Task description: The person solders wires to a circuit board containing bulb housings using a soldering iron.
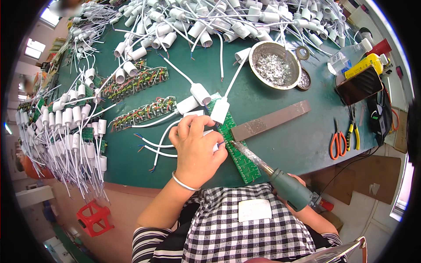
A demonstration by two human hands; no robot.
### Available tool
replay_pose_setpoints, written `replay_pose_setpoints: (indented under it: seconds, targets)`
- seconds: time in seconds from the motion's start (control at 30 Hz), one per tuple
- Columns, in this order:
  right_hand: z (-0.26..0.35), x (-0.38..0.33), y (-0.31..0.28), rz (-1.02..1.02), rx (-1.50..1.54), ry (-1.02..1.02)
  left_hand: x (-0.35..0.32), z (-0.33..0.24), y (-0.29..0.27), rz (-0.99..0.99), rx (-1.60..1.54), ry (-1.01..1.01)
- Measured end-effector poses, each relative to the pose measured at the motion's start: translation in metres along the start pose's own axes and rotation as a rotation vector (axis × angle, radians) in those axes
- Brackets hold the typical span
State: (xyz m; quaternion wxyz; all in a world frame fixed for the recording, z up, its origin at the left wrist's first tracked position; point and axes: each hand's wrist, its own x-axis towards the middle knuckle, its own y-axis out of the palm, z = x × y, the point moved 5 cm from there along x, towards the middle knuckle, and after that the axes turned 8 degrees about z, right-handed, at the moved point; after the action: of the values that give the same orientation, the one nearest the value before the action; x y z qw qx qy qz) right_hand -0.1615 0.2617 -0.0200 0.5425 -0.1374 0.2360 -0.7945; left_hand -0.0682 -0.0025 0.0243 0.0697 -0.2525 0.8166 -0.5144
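Note:
A long green circuit board (242, 163) lies slantwise on the bench before me, with white cylindrical housings with cables (220, 110) at its far end. My left hand (195, 147), a band on its wrist, is closed over the board's left edge. Between its thumb and fingers shows part of a white cylindrical housing (215, 148), a short dark wire reaching onto the board. My right hand (299, 180) grips a soldering iron (290, 188) by its green handle, which hides most of the fingers. The iron's tip meets the board near that wire. A brown bar (272, 119) rests across the board's right edge.
A metal bowl (275, 65) of silvery scraps stands at the far right. Orange-handled scissors (338, 143), yellow-handled pliers (352, 131) and a phone (359, 86) lie on the right. Wired boards (144, 113) and heaps of white cabled housings (206, 26) fill the left and back.

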Motion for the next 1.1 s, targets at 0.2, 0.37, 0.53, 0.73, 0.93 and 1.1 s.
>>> replay_pose_setpoints:
  seconds: [0.2, 0.37, 0.53, 0.73, 0.93, 1.1]
  targets:
    - [0.016, 0.008, -0.002, -0.139, -0.356, -0.327, 0.0, 0.0, -0.001, 0.013, 0.004, 0.009]
    - [-0.007, 0.0, -0.002, 0.083, 0.105, -0.09, 0.0, 0.001, -0.001, 0.024, -0.008, 0.017]
    - [0.02, 0.016, -0.008, 0.04, -0.096, -0.198, 0.001, 0.002, 0.0, 0.027, -0.012, 0.014]
    - [0.013, 0.011, -0.014, 0.046, 0.339, 0.26, 0.001, 0.003, 0.001, 0.025, -0.013, 0.018]
    - [-0.004, 0.0, -0.007, -0.006, 0.339, 0.042, 0.002, 0.001, 0.001, 0.028, -0.005, 0.023]
    - [0.009, 0.009, -0.014, -0.027, 0.172, 0.067, 0.001, 0.002, 0.0, 0.027, -0.007, 0.012]
